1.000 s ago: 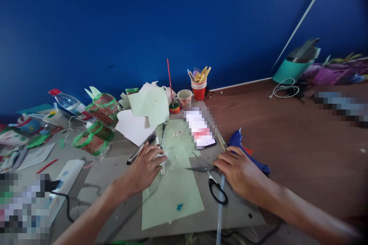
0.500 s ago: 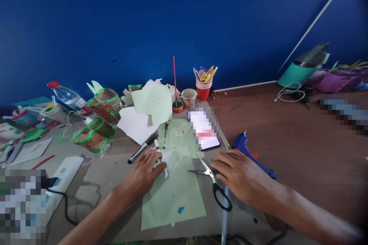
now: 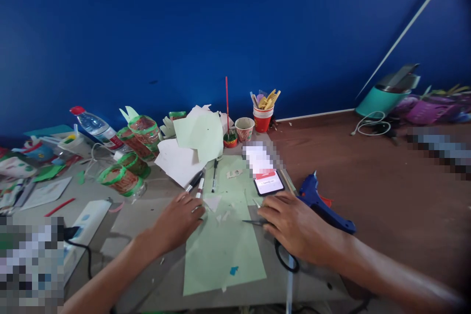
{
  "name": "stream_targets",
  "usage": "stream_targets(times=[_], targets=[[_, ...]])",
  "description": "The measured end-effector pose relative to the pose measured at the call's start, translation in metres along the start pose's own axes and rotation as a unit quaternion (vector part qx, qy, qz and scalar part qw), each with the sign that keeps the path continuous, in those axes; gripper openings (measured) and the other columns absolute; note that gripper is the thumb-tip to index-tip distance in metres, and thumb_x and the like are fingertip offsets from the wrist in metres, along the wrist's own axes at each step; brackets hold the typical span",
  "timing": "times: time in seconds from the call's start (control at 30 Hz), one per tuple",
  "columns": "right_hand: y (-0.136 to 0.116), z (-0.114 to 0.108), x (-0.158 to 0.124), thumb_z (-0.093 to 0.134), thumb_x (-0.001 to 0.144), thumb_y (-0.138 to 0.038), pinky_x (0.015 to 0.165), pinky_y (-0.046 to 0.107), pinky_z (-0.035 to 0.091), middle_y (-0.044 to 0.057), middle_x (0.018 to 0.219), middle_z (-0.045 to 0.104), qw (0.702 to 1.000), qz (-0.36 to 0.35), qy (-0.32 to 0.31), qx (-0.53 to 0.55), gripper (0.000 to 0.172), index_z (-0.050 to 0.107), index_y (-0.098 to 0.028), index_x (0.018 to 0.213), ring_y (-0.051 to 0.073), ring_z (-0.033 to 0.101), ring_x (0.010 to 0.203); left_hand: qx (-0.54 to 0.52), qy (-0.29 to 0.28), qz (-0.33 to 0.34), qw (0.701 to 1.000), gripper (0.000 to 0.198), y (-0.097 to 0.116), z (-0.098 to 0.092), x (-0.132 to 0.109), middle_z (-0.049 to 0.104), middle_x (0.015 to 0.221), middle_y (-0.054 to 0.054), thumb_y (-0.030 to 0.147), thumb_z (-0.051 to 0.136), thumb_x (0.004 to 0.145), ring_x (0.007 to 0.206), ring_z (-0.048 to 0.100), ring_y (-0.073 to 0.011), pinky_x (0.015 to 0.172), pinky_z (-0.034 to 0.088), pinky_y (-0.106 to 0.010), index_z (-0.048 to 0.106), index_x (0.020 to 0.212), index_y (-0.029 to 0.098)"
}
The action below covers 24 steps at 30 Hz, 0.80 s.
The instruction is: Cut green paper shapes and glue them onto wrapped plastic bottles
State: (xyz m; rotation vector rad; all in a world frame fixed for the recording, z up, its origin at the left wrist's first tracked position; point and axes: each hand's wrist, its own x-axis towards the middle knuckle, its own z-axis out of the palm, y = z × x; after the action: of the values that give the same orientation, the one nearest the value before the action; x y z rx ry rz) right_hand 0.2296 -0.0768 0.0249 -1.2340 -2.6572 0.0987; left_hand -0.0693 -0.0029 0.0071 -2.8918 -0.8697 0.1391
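My left hand (image 3: 180, 219) lies low over the table at the left edge of the green paper (image 3: 224, 255), its fingers closed round the lower part of a white marker (image 3: 200, 187). A black marker (image 3: 194, 181) lies alongside, its lower end hidden by the same hand. My right hand (image 3: 285, 221) is curled over the pivot of a pair of scissors (image 3: 287, 257). The blades are spread, pointing left over the paper, and the black handle loop shows below my palm. Small white paper scraps (image 3: 222, 216) and a blue scrap (image 3: 234, 271) lie on the green paper.
A phone (image 3: 270, 185) and a blue glue gun (image 3: 324, 206) lie beyond and beside my right hand. A black pen (image 3: 215, 176), cut paper sheets (image 3: 200, 132), a red cup of utensils (image 3: 262, 120), painted bottle pieces (image 3: 121, 180) and a water bottle (image 3: 93, 125) stand farther back.
My left hand has shifted left with the white marker, now close to the black one. My right hand has moved left onto the scissors, which stay nearly in place.
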Motion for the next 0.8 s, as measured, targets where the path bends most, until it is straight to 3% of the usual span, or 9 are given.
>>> stream_targets(times=[0.17,0.3,0.6,0.8], targets=[[0.004,-0.002,0.021,0.053,0.089,-0.019,0.072,0.034,0.038,0.007,0.083,0.062,1.000,-0.004,-0.021,-0.003,0.011,0.062,-0.017,0.084,0.020,0.057,0.077,0.014,-0.012,-0.049,0.999,0.015,-0.019,0.004,-0.015,0.065,0.107,-0.007,0.015,0.055,0.086,0.094,0.059,-0.0237,0.087,0.040,-0.039,0.063,0.098,0.020],[0.007,0.004,0.055,0.051,0.089,-0.019,0.070,0.033,0.039,0.008,0.085,0.063,0.998,-0.019,-0.052,-0.018,0.011,0.061,-0.015,0.086,0.021,0.058,0.076,0.001,-0.007,-0.079,0.997,0.018,-0.022,0.008,-0.020,0.066,0.107,-0.005,0.015,0.055,0.086,0.099,0.058,-0.0240,0.089,0.040,-0.039,0.063,0.101,0.021],[0.008,0.044,0.144,0.045,0.088,-0.010,0.071,0.037,0.046,0.016,0.106,0.059,0.992,-0.055,-0.056,-0.100,0.024,0.060,-0.014,0.106,0.023,0.064,0.077,-0.025,0.040,-0.097,0.994,0.029,-0.002,0.018,-0.039,0.060,0.121,-0.009,0.021,0.062,0.083,0.118,0.049,-0.0279,0.099,0.039,-0.044,0.060,0.111,0.021],[0.018,0.057,0.159,0.048,0.086,-0.008,0.071,0.037,0.047,0.016,0.114,0.058,0.987,-0.107,-0.071,-0.099,0.018,0.063,-0.014,0.093,0.022,0.064,0.077,-0.047,0.058,-0.126,0.989,0.044,0.016,0.033,-0.055,0.053,0.134,-0.011,0.027,0.066,0.080,0.128,0.041,-0.0298,0.107,0.035,-0.047,0.055,0.122,0.021]])
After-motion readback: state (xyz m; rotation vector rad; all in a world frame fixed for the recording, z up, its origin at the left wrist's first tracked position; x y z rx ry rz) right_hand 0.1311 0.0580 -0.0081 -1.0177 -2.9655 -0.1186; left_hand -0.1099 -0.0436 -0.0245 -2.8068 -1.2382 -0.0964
